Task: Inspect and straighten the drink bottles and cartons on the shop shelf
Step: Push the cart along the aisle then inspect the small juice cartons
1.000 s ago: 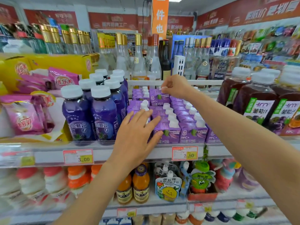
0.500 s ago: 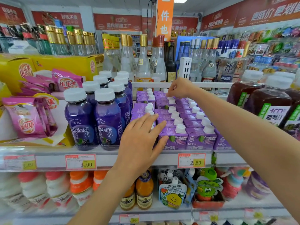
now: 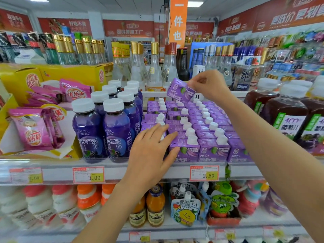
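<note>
My right hand point(image 3: 208, 85) pinches one purple carton point(image 3: 180, 92) by its top, tilted in the air over the back of the rows point(image 3: 201, 128), I'd say to check it and turn its face forward. My left hand point(image 3: 149, 155) lies flat, fingers straight, on the front-left cartons, likely bracing them against tipping, just beside the bottles point(image 3: 105, 130) on the shelf point(image 3: 52, 172)

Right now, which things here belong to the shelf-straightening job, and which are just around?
In the job: lifted purple carton, pinched by the right hand; purple carton rows, left hand resting flat on them; purple bottles; dark juice bottles.
Just around: pink snack packets; yellow boxes; price tags; orange banner.
</note>
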